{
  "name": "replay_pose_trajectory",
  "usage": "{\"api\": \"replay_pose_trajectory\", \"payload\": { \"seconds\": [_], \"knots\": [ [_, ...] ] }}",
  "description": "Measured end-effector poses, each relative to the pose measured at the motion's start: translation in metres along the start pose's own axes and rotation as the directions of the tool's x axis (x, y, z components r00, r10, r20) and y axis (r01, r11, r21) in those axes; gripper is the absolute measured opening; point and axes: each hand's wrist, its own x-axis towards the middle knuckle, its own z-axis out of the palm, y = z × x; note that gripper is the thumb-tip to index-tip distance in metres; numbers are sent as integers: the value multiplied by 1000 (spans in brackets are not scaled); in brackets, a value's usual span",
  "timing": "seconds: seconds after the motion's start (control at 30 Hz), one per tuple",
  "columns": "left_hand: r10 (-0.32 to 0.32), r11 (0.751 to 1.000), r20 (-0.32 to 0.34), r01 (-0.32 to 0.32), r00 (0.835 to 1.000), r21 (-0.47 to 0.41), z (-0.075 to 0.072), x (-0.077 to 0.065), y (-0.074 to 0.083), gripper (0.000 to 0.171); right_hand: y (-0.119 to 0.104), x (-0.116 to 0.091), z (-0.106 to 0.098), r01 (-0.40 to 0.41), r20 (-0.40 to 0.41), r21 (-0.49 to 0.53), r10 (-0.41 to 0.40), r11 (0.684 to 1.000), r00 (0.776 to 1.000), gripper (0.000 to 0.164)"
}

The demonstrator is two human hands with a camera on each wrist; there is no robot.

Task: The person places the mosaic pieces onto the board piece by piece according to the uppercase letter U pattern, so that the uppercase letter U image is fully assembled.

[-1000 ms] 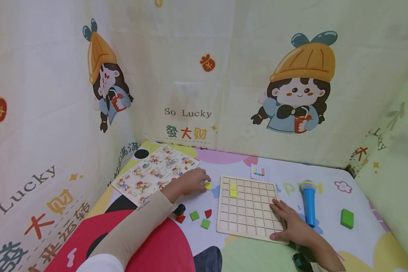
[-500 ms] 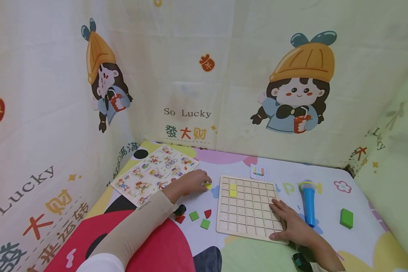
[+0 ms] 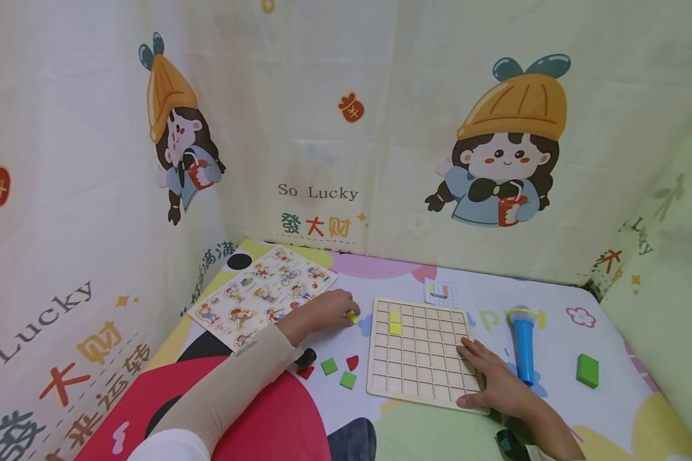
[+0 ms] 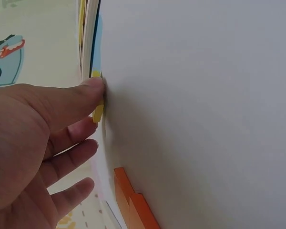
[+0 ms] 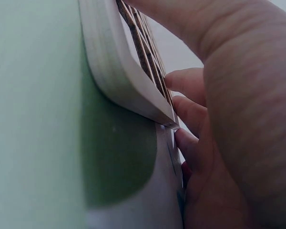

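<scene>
In the head view my left hand (image 3: pixel 329 310) is left of the wooden grid board (image 3: pixel 418 356), at the edge of the picture puzzle board (image 3: pixel 263 292). Its thumb and forefinger pinch a small yellow tile (image 4: pixel 98 113), seen from the side in the left wrist view, while the other fingers spread loosely. Two yellow squares (image 3: pixel 395 323) sit one above the other in cells of the grid. My right hand (image 3: pixel 498 378) rests along the grid board's right edge, fingers extended and thumb by the near corner. In the right wrist view, its fingertips touch that edge.
Green squares (image 3: pixel 348 380) and red quarter-round pieces (image 3: pixel 353 362) lie left of the grid. Orange pieces (image 4: pixel 136 205) are near my left hand. A pattern card (image 3: pixel 441 292) lies behind the board. A blue toy microphone (image 3: pixel 524 346) and a green block (image 3: pixel 588 371) are at right.
My left hand has barely shifted; the yellow tile at its fingertips now looks slightly tilted and less of its face shows. My right hand stays on the board.
</scene>
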Motion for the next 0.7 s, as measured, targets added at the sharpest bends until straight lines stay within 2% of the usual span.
{"api": "replay_pose_trajectory", "payload": {
  "seconds": [0.27,0.5,0.7],
  "knots": [
    [37,999,-12,-37,999,5,2,-1,12,29,0,0,-1,5,0,5,-5,1000,1000,107],
    [52,999,-50,-52,997,5,7,1,23,29,-2,0,-2,3,3,3,-3,1000,1000,108],
    [60,998,-48,-62,997,-29,7,0,37,31,-5,0,-4,3,2,4,-3,1000,1000,108]
  ]
}}
